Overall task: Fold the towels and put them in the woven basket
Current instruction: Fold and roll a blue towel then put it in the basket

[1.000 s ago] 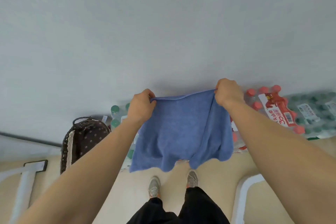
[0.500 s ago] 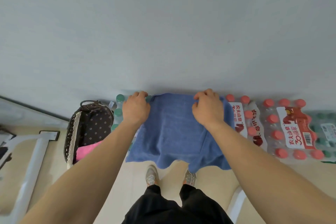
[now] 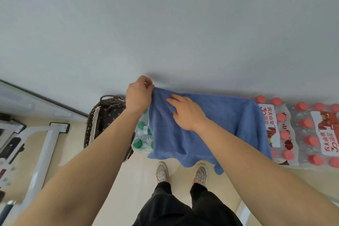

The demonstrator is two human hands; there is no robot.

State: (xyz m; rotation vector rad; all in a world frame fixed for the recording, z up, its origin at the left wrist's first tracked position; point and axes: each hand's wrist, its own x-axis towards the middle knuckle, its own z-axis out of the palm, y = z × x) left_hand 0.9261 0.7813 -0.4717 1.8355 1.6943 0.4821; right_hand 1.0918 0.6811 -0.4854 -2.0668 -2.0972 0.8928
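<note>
Shoes (image 3: pixel 200 172) stand on the floor beneath the hanging hem of the blue towel (image 3: pixel 211 134). The towel lies draped over shrink-wrapped bottle packs (image 3: pixel 300 134). Right grip (image 3: pixel 185 113) rests flat on the towel's upper left part, fingers straight. Left grip (image 3: pixel 138 93) pinches the towel's far left corner. The woven basket (image 3: pixel 104 117) stands just left of the packs, against the wall.

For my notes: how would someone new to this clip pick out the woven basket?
Start at the pale wall and follow the row of shrink-wrapped bottle packs along its foot to the left end. There, beside the green-capped pack, stands the woven basket: the only dark, handled container, with dotted fabric and a white lace trim.
</note>
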